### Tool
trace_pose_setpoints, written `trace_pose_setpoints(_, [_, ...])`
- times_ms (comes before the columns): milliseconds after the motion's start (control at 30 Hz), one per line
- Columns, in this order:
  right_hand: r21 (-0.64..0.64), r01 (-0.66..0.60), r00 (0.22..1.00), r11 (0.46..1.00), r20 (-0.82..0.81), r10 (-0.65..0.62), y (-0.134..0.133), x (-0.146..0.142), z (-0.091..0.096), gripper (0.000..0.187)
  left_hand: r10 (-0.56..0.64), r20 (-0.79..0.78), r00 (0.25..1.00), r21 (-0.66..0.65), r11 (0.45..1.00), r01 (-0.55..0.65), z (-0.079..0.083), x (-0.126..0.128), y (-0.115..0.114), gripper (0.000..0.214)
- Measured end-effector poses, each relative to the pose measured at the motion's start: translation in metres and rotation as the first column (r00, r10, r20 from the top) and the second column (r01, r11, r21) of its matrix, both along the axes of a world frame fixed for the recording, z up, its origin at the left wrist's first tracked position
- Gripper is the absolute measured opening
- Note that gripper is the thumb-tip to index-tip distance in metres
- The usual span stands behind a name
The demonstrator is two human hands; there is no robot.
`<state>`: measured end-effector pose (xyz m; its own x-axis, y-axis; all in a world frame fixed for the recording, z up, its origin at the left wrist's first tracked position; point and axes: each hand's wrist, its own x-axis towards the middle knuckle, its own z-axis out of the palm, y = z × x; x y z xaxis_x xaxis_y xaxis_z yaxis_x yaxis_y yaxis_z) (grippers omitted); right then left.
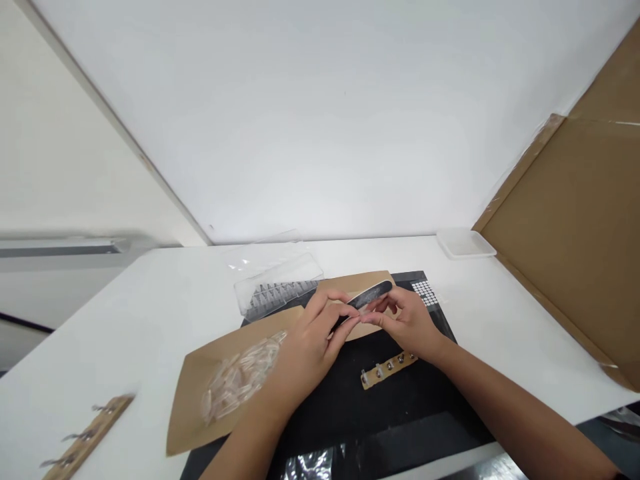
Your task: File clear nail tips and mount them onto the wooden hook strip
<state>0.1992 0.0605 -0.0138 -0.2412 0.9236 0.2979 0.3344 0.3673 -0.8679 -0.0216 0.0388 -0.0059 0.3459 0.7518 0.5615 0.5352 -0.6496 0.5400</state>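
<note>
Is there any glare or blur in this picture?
In the head view: bright glints on the clear plastic at the bottom edge; soft, fairly even light across the white wall; the wooden strip at lower left looks blurred; the file stands out darkly.

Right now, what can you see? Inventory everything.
Nail file: one, black, between hands
Papers: two, brown, left and centre
Plastic pieces: many, clear, left paper
Wooden strips: two, tan, mat and left
Box: one, clear, back left
Plastic sheet: one, clear, behind box
Dotted sheet: one, white, mat's right
Mat: one, black, under hands
Tray: one, white, back right
Table: one, white, under mat
Cardboard: one, brown, right
Wall: one, white, behind
Left hand: one, bare, centre
Right hand: one, bare, centre
</note>
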Motion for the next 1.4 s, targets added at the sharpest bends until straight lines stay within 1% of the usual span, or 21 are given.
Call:
trace_pose_setpoints(100, [0.06, 0.041, 0.998, 0.997, -0.04, -0.039, -0.001, -0.002, -0.003, 0.028, 0.041, 0.011, 0.999, 0.015, 0.999, -0.041, -0.002, 0.003, 0.001, 0.014])
trace_pose_setpoints(133, [0.056, 0.038, 0.998, 0.998, -0.06, -0.035, 0.0, -0.003, -0.004, 0.028, 0.048, 0.009, 0.999, 0.032, 0.998, -0.048, -0.003, 0.003, 0.001, 0.014])
trace_pose_setpoints(167, [0.029, 0.021, 0.996, 0.999, -0.086, -0.019, 0.0, -0.003, -0.004, 0.029, 0.054, 0.008, 0.999, 0.051, 0.997, -0.054, -0.003, 0.004, 0.001, 0.014])
trace_pose_setpoints(267, [-0.109, -0.071, 0.984, 0.991, -0.171, 0.052, 0.001, -0.003, -0.007, 0.032, 0.063, 0.004, 0.998, 0.092, 0.994, -0.063, -0.004, 0.006, 0.001, 0.013])
trace_pose_setpoints(333, [-0.16, -0.099, 0.98, 0.982, -0.188, 0.068, 0.002, -0.003, -0.009, 0.034, 0.063, 0.001, 0.998, 0.103, 0.993, -0.063, -0.004, 0.006, 0.001, 0.012])
trace_pose_setpoints(433, [-0.16, -0.09, 0.981, 0.983, -0.185, 0.059, 0.002, -0.002, -0.009, 0.036, 0.057, 0.009, 0.998, 0.113, 0.992, -0.058, -0.003, 0.006, 0.001, 0.011])
trace_pose_setpoints(600, [-0.211, -0.13, 0.958, 0.969, -0.279, 0.068, -0.001, -0.004, -0.006, 0.039, 0.026, 0.063, 0.998, 0.171, 0.985, -0.036, 0.002, 0.007, -0.002, 0.005])
trace_pose_setpoints(667, [-0.222, -0.145, 0.947, 0.964, -0.312, 0.071, -0.002, -0.005, -0.006, 0.039, 0.021, 0.077, 0.997, 0.184, 0.982, -0.035, 0.003, 0.007, -0.003, 0.007])
trace_pose_setpoints(767, [-0.208, -0.15, 0.94, 0.967, -0.333, 0.074, -0.002, -0.006, -0.008, 0.037, 0.007, 0.094, 0.996, 0.179, 0.984, -0.024, 0.002, 0.007, -0.003, 0.01])
trace_pose_setpoints(833, [-0.19, -0.128, 0.947, 0.973, -0.314, 0.063, -0.003, -0.006, -0.009, 0.036, 0.01, 0.094, 0.995, 0.182, 0.983, -0.027, 0.0, 0.007, -0.002, 0.011])
trace_pose_setpoints(933, [-0.132, -0.076, 0.967, 0.988, -0.253, 0.04, -0.003, -0.004, -0.009, 0.034, 0.032, 0.068, 0.997, 0.203, 0.978, -0.046, -0.003, 0.007, -0.001, 0.01])
trace_pose_setpoints(1000, [-0.107, -0.073, 0.966, 0.992, -0.255, 0.043, -0.002, -0.004, -0.009, 0.034, 0.043, 0.034, 0.998, 0.213, 0.976, -0.049, -0.004, 0.008, -0.001, 0.01])
trace_pose_setpoints(1100, [-0.165, -0.139, 0.945, 0.976, -0.318, 0.08, 0.0, -0.004, -0.005, 0.04, 0.06, -0.024, 0.998, 0.246, 0.968, -0.053, -0.007, 0.008, -0.001, 0.009])
trace_pose_setpoints(1200, [-0.255, -0.239, 0.925, 0.937, -0.354, 0.139, 0.001, -0.006, 0.0, 0.046, 0.082, -0.09, 0.993, 0.307, 0.95, -0.051, -0.009, 0.008, -0.002, 0.011])
trace_pose_setpoints(1267, [-0.288, -0.297, 0.908, 0.91, -0.381, 0.176, 0.0, -0.007, 0.002, 0.047, 0.104, -0.137, 0.985, 0.341, 0.939, -0.052, -0.01, 0.008, -0.002, 0.012])
trace_pose_setpoints(1333, [-0.302, -0.328, 0.89, 0.895, -0.417, 0.186, 0.0, -0.008, 0.002, 0.046, 0.125, -0.177, 0.976, 0.367, 0.929, -0.053, -0.01, 0.008, -0.002, 0.013])
trace_pose_setpoints(1400, [-0.308, -0.325, 0.879, 0.894, -0.448, 0.165, 0.001, -0.007, 0.0, 0.044, 0.144, -0.202, 0.969, 0.39, 0.919, -0.055, -0.01, 0.008, -0.002, 0.014])
